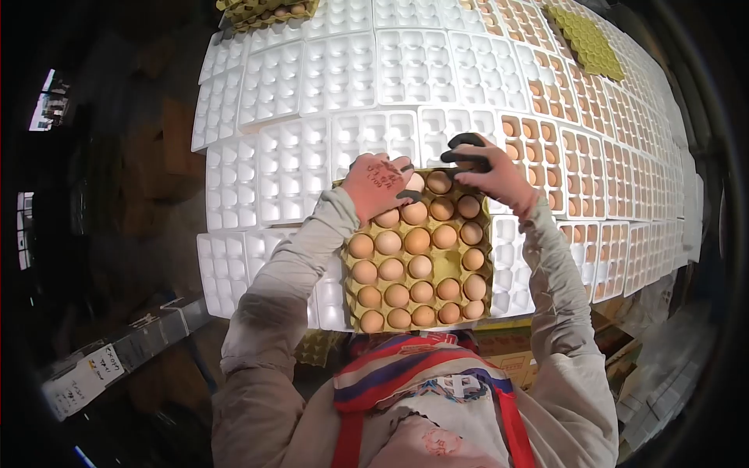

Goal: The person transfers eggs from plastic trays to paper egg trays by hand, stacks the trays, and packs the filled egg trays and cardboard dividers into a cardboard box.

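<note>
A yellow pulp tray [446, 265] full of brown eggs lies in front of me, with one bare pocket right of its middle. My left hand [376, 187], in a pinkish glove with dark fingertips, reaches over the tray's upper left part. Its fingers close around a pale egg [416, 183] in the top row. At the tray's upper right corner is my right hand [499, 178], gloved alike. Its dark fingers curl inward, and whatever they may hold is hidden. Just beyond both hands sits a white egg tray [445, 125] with unfilled pockets.
White trays cover the wide surface, unfilled ones [273, 82] on the left and egg-filled ones [585, 171] on the right. Another yellow pulp tray [585, 43] lies at the far right, and stacked pulp trays [265, 14] stand far left. A metal rail [156, 335] runs at lower left.
</note>
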A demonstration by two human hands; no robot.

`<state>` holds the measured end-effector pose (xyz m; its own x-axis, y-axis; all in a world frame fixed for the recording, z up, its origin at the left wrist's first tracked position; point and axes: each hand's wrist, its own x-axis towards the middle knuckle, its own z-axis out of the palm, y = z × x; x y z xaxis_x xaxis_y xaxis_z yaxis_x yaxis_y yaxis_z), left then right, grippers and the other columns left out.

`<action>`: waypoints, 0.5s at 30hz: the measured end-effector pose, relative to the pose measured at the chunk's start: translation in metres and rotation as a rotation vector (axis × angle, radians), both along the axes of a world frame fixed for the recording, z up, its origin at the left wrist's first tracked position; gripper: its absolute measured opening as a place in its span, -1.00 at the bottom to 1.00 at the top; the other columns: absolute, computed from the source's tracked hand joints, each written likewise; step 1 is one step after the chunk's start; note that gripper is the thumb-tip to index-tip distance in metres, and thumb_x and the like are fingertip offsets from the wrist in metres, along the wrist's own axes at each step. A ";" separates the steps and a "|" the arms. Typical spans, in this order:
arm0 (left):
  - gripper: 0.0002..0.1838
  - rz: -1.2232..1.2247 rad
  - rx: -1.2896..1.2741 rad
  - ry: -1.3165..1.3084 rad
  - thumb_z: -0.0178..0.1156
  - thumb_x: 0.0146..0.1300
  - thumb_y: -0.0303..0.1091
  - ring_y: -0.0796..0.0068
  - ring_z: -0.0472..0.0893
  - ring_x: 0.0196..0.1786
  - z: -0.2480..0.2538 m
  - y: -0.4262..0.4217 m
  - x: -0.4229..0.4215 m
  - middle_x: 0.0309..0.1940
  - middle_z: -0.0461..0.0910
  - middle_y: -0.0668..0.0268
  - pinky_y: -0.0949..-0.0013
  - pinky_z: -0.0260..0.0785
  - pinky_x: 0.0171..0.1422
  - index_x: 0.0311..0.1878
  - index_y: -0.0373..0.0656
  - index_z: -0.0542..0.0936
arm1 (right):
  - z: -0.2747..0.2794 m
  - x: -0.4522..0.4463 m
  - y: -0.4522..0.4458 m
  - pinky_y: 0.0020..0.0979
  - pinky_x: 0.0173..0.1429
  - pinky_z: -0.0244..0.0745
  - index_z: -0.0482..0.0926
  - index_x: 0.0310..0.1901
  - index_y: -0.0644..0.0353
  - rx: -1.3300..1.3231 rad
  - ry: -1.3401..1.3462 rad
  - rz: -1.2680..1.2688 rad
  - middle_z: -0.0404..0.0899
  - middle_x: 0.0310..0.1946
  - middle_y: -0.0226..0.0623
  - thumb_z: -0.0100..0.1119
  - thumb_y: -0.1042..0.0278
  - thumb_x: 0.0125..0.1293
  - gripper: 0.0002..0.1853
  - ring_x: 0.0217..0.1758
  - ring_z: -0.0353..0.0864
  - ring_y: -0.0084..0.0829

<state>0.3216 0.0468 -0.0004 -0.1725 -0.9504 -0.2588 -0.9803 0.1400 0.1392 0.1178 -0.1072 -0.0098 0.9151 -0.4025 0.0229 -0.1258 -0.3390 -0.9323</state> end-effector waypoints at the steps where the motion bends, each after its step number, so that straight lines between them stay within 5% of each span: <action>1: -0.43 0.147 -0.113 0.247 0.28 0.09 -0.04 0.23 0.58 0.01 -0.006 0.012 0.003 0.08 0.53 0.27 0.22 0.41 0.11 0.14 -0.12 0.51 | 0.014 0.016 0.012 -0.33 -0.11 0.49 0.56 -0.06 0.09 -0.436 0.267 0.103 0.44 0.00 -0.24 0.31 0.21 0.08 -0.62 -0.13 0.60 -0.37; 2: -0.40 0.307 -0.258 0.587 0.32 0.07 -0.24 0.33 0.63 -0.12 -0.004 0.021 0.005 0.04 0.58 0.24 0.30 0.47 0.01 0.22 -0.17 0.46 | 0.027 0.024 0.020 -0.26 -0.13 0.49 0.58 -0.20 0.07 -0.866 0.540 0.198 0.42 -0.03 -0.23 0.33 0.17 0.05 -0.71 -0.14 0.62 -0.30; 4: -0.45 0.714 -0.022 1.574 0.31 0.10 -0.42 0.52 0.62 -0.21 0.005 0.033 0.012 -0.01 0.58 0.27 0.44 0.49 -0.13 0.20 -0.23 0.47 | 0.007 0.023 0.016 -0.23 -0.19 0.50 0.56 -0.20 0.03 -0.869 0.474 0.221 0.43 -0.01 -0.19 0.46 0.08 -0.11 -0.57 -0.23 0.59 -0.18; 5: -0.46 0.717 0.028 1.783 0.28 0.09 -0.57 0.67 0.57 -0.24 0.007 0.035 0.013 -0.06 0.57 0.30 0.59 0.45 -0.20 0.20 -0.25 0.46 | 0.012 0.019 0.014 -0.24 -0.20 0.50 0.56 -0.18 0.02 -0.840 0.448 0.210 0.43 -0.03 -0.20 0.46 0.07 -0.11 -0.56 -0.23 0.59 -0.18; 7: -0.42 0.422 -0.073 0.984 0.35 0.05 -0.34 0.39 0.59 -0.14 -0.006 0.038 0.012 0.11 0.47 0.18 0.35 0.49 -0.09 0.20 -0.12 0.47 | 0.022 0.007 0.008 -0.22 -0.08 0.50 0.62 -0.24 0.04 -0.650 0.404 0.096 0.50 0.00 -0.26 0.31 0.00 0.02 -0.65 -0.12 0.62 -0.23; 8: -0.41 0.160 -0.202 0.512 0.38 0.02 -0.25 0.26 0.58 -0.09 0.001 0.033 -0.001 0.16 0.42 0.14 0.27 0.48 -0.01 0.18 -0.05 0.50 | 0.004 -0.003 -0.003 -0.29 -0.01 0.52 0.60 -0.07 0.05 -0.257 0.271 -0.005 0.54 0.02 -0.27 0.30 0.08 0.07 -0.60 -0.06 0.63 -0.32; 9: -0.44 0.093 -0.068 0.222 0.38 0.00 -0.16 0.18 0.53 -0.04 0.012 0.026 -0.016 0.21 0.36 0.14 0.24 0.46 0.01 0.12 0.00 0.52 | -0.014 -0.014 -0.013 -0.33 -0.01 0.52 0.55 0.01 0.07 0.399 0.094 -0.212 0.54 0.03 -0.24 0.27 0.13 0.10 -0.57 -0.04 0.62 -0.34; 10: -0.46 0.030 0.064 -0.066 0.38 -0.02 -0.07 0.10 0.49 0.02 0.020 0.021 -0.030 0.25 0.29 0.14 0.21 0.44 0.04 0.07 0.05 0.55 | -0.030 -0.019 -0.020 -0.37 -0.05 0.52 0.49 0.08 0.09 0.760 -0.090 -0.335 0.52 0.04 -0.23 0.23 0.12 0.16 -0.54 -0.06 0.60 -0.36; 11: -0.50 0.006 0.018 -0.117 0.35 -0.02 0.01 0.10 0.45 0.03 0.019 0.020 -0.035 0.24 0.31 0.18 0.23 0.42 0.02 0.00 0.05 0.57 | -0.041 -0.022 -0.026 -0.42 -0.09 0.52 0.44 0.15 0.12 1.100 -0.311 -0.464 0.51 0.05 -0.21 0.19 0.11 0.22 -0.51 -0.07 0.58 -0.38; 14: -0.50 0.058 -0.007 0.179 0.35 -0.03 0.04 0.08 0.47 0.02 0.014 0.016 -0.026 0.23 0.31 0.18 0.18 0.42 0.05 0.00 0.09 0.60 | -0.041 -0.025 -0.062 -0.55 -0.34 0.43 0.37 0.20 0.13 1.512 -0.728 -0.159 0.46 0.09 -0.26 0.02 -0.16 0.35 -0.42 -0.26 0.48 -0.53; 15: -0.47 0.132 0.071 0.272 0.37 -0.08 0.08 0.08 0.48 0.05 0.023 0.010 -0.025 0.23 0.32 0.16 0.16 0.42 0.09 -0.02 0.09 0.64 | -0.047 -0.027 -0.080 -0.60 -0.44 0.33 0.39 0.21 0.16 1.330 -0.585 -0.413 0.49 0.06 -0.29 -0.08 -0.22 0.37 -0.38 -0.36 0.40 -0.58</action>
<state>0.2965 0.0565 0.0226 -0.1205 -0.9505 -0.2863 -0.9148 -0.0057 0.4039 0.0912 -0.1868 -0.0572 0.7271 -0.6417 -0.2439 0.4882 0.7331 -0.4736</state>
